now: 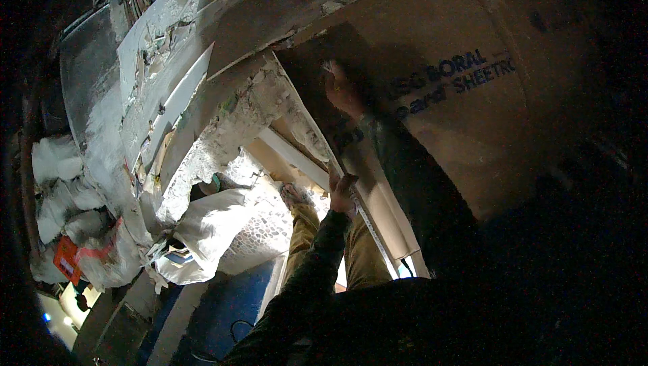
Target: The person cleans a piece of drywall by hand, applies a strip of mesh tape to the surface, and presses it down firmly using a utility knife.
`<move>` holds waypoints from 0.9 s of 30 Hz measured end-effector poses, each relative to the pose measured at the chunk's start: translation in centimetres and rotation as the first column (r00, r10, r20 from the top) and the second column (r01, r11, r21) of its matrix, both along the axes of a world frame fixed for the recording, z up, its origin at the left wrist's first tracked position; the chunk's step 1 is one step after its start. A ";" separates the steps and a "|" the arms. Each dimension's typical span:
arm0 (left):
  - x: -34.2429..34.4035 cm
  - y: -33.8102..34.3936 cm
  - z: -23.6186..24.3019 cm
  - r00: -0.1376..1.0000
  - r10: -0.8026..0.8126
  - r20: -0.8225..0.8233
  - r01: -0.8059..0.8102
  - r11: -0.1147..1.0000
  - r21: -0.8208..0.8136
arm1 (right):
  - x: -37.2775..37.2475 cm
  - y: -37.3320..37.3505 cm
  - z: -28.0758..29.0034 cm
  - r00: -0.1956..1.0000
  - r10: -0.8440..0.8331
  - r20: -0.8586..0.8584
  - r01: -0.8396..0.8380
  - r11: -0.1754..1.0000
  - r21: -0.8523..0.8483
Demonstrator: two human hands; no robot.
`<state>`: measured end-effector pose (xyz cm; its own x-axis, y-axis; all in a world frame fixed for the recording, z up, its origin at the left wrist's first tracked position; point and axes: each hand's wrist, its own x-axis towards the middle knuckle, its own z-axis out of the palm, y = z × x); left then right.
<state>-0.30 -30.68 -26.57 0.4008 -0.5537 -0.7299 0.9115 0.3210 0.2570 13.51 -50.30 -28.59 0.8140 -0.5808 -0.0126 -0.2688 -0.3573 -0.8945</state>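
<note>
A large brown plasterboard sheet [472, 143] with dark print fills the right side, its long edge running down toward my body. My right hand [345, 93] is on its dark, shadowed upper part, fingers closed around a small pale tool [329, 67] that I cannot make out clearly. Lower down, my left hand [341, 194] grips the sheet's edge, where a thin pale strip with markings [371, 231], apparently a measuring tape or rule, runs downward. My legs [302, 228] show below the sheet.
Broken boards [155, 62] and crumbled plaster [229, 123] pile up on the left and behind. White sacks [202, 231], bags with an orange item [67, 258], and a blue panel [223, 298] with a dark cable lie lower left. Speckled flooring [253, 238] shows beside my legs.
</note>
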 end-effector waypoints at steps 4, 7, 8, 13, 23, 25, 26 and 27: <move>-1.8 1.9 -4.3 0.538 -0.495 0.683 0.033 0.822 0.569 | 4.1 1.9 3.0 0.949 0.155 -0.275 -0.215 0.955 -0.204; 2.2 -4.5 4.6 0.912 -0.218 0.346 0.054 0.903 0.427 | 3.2 0.2 0.9 0.969 0.119 -0.218 -0.168 0.960 -0.223; 2.5 -4.4 4.5 0.877 -0.219 0.427 0.038 0.919 0.393 | 3.7 0.6 1.0 0.975 0.127 -0.184 -0.167 0.960 -0.224; 1.9 -2.5 2.1 0.790 -0.401 0.464 0.069 0.810 0.583 | 5.3 1.5 2.6 0.954 0.151 -0.258 -0.205 0.959 -0.197; 3.1 -3.0 3.8 0.725 -0.612 0.316 0.233 0.650 0.723 | 4.9 1.0 3.9 0.962 0.106 -0.254 -0.192 0.918 -0.347; 2.8 -2.8 3.1 0.730 -0.557 0.397 0.146 0.694 0.705 | 5.1 1.9 3.9 0.971 0.080 -0.227 -0.167 0.902 -0.399; 2.3 -2.4 1.5 0.707 -0.535 0.463 0.095 0.720 0.687 | 5.2 2.4 3.9 0.979 0.053 -0.199 -0.138 0.884 -0.447; 2.1 -2.3 1.3 0.696 -0.525 0.491 0.076 0.733 0.676 | 5.4 2.5 4.0 0.977 0.056 -0.204 -0.143 0.885 -0.444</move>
